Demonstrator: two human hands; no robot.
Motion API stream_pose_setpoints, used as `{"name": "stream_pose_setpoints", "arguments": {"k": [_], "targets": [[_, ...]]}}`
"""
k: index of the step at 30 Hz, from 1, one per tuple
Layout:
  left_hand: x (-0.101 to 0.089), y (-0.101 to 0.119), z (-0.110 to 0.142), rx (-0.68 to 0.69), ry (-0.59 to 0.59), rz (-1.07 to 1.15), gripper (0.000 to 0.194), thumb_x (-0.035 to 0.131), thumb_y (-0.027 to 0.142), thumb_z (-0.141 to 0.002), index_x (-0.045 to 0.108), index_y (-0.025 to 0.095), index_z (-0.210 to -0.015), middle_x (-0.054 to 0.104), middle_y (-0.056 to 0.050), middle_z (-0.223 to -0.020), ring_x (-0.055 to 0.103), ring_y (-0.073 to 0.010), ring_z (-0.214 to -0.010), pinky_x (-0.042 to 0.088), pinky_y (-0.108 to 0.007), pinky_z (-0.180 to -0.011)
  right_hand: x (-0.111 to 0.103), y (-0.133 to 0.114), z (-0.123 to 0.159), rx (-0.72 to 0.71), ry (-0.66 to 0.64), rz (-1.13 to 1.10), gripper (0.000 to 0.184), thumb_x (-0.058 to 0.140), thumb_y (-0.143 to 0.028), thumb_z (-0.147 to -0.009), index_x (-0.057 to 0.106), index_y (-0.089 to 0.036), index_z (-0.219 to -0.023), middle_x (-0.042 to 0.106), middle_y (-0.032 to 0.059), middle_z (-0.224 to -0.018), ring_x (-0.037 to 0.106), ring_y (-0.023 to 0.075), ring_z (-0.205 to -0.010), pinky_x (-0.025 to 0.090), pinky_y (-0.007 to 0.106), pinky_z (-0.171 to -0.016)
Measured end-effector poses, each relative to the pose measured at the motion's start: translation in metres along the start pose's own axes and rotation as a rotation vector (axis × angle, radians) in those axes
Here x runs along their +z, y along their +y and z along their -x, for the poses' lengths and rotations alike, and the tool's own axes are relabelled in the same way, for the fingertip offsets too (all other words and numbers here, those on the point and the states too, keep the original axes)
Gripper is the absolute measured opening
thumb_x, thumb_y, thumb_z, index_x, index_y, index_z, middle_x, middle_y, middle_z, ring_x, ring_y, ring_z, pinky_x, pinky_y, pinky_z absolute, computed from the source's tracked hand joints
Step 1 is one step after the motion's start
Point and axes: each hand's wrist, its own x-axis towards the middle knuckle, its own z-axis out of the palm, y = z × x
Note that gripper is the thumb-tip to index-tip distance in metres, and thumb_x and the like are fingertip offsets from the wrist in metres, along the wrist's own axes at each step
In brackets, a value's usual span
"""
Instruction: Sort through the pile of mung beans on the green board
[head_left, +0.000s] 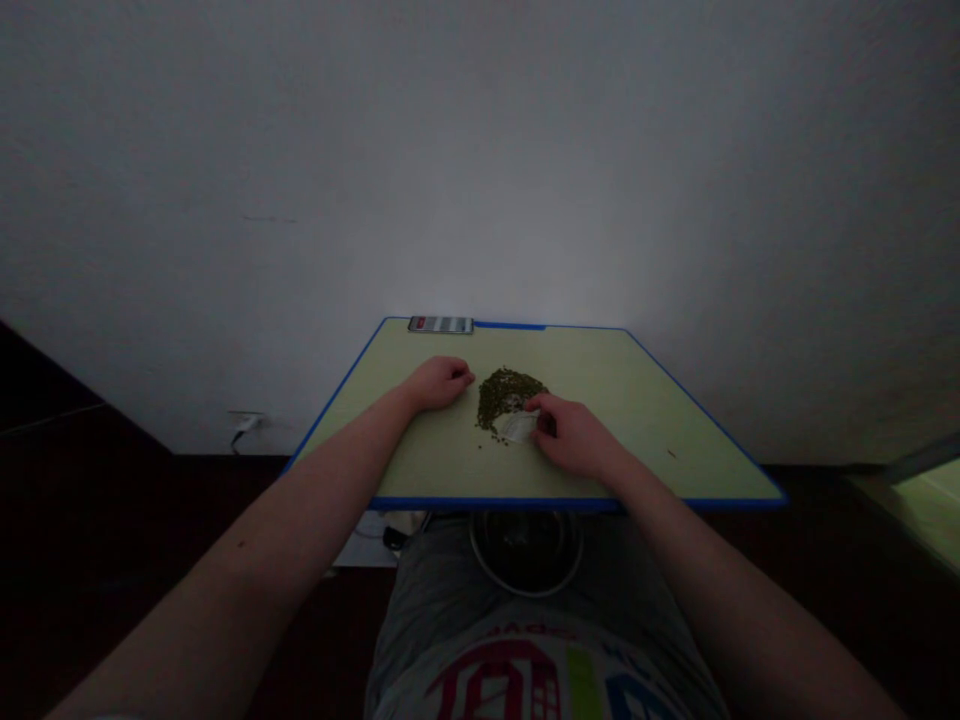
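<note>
A loose heap of small dark green beans (501, 392) lies on the pale yellow-green tabletop (439, 460). My right hand (571, 432) is closed at the near right side of the heap, thumb and fingers pinching the edge of a thin whitish sheet (517, 427). That sheet lies low against the near beans; its material is unclear. Just left of the heap, my left hand (441, 382) rests on the table with its fingers curled in. Whatever those fingers may hold is too small or hidden to make out.
A phone (441, 325) with a lit screen lies at the far left edge, by the wall. A metal bowl (527, 555) sits on my lap below the near edge, its inside dark. A small reddish-brown bit (672, 454) lies on the right of the tabletop.
</note>
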Motion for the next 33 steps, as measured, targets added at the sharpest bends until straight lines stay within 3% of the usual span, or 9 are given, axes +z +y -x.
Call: {"name": "stream_pose_setpoints", "arguments": {"k": [6,13,22,29,33], "targets": [[-0.002,0.003,0.001,-0.006,-0.006,0.007,0.034,0.04,0.041,-0.078,0.06,0.015,-0.069,0.053,-0.001,-0.059,0.043,-0.0112,-0.056,0.029,-0.024,-0.053,0.004,-0.01,0.0,0.085,0.072,0.064,0.03,0.052,-0.016,-0.071,0.053,-0.018,-0.101,0.06,0.0013,-0.071,0.052,0.0134,-0.065,0.033,0.023,-0.061],[-0.002,0.004,0.0,0.0,-0.006,-0.01,0.033,0.04,0.04,-0.078,0.06,0.015,-0.068,0.053,-0.001,-0.059,0.044,-0.0111,-0.057,0.029,-0.024,-0.053,0.0,-0.001,0.006,0.216,0.131,0.189,0.026,0.053,-0.019,-0.069,0.053,-0.019,-0.094,0.062,0.0031,-0.072,0.053,0.0151,-0.063,0.033,0.024,-0.058],[-0.002,0.004,0.001,-0.001,0.0,-0.005,0.033,0.04,0.039,-0.078,0.059,0.015,-0.067,0.052,-0.001,-0.058,0.043,-0.0111,-0.056,0.029,-0.024,-0.053,0.009,-0.014,-0.001,0.19,0.141,0.234,0.023,0.053,-0.023,-0.069,0.052,-0.019,-0.092,0.062,0.0051,-0.076,0.054,0.0171,-0.066,0.034,0.026,-0.059],[-0.002,0.004,0.001,-0.005,-0.004,0.001,0.034,0.04,0.04,-0.078,0.06,0.015,-0.068,0.052,-0.001,-0.059,0.043,-0.0112,-0.057,0.03,-0.024,-0.054,-0.008,0.016,0.01,0.334,0.164,0.341,0.021,0.053,-0.024,-0.068,0.052,-0.02,-0.089,0.061,0.0045,-0.072,0.054,0.0185,-0.064,0.03,0.026,-0.054],[-0.001,0.002,0.001,-0.005,-0.004,-0.002,0.035,0.039,0.041,-0.079,0.059,0.015,-0.069,0.052,-0.001,-0.058,0.043,-0.0111,-0.055,0.029,-0.024,-0.053,-0.015,0.021,0.018,0.3,0.131,0.355,0.022,0.052,-0.02,-0.069,0.052,-0.02,-0.091,0.061,0.0042,-0.07,0.054,0.018,-0.064,0.029,0.026,-0.054]]}}
